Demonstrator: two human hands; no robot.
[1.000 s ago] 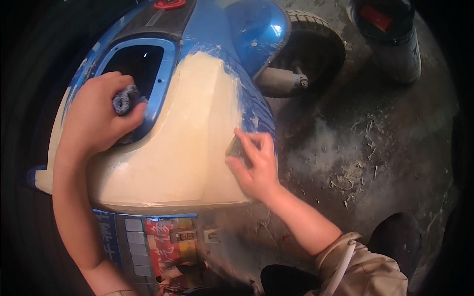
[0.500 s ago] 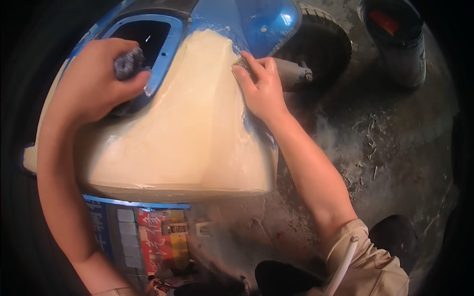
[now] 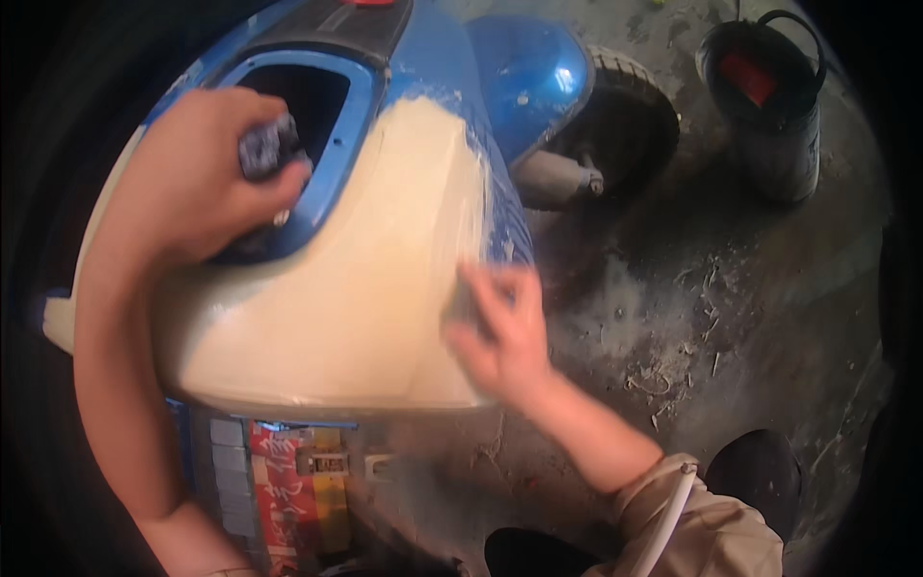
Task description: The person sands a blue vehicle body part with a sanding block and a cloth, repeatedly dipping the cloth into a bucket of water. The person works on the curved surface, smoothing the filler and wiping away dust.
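Observation:
My left hand (image 3: 192, 168) is closed round a bunched grey-blue cloth (image 3: 264, 149) at the blue-rimmed opening (image 3: 358, 115) in a vehicle body panel. The panel (image 3: 365, 308) is coated in smooth cream material over blue paint, with ragged edges along the top and right. My right hand (image 3: 500, 332) rests on the cream coat near its right edge, blurred by motion, fingers gripping a small flat greyish pad (image 3: 455, 306) that is partly hidden.
A rounded blue fender (image 3: 529, 77) sits over a black tyre (image 3: 649, 125) at the back. A tall grey bucket (image 3: 774, 159) with a red object inside stands on the stained floor (image 3: 731, 308) at right. A colourful board (image 3: 279, 500) and my dark shoes (image 3: 755, 476) are below.
In the last half second my right hand has swept down along the panel's right edge, after moving up it before. My left hand stays at the opening with the cloth.

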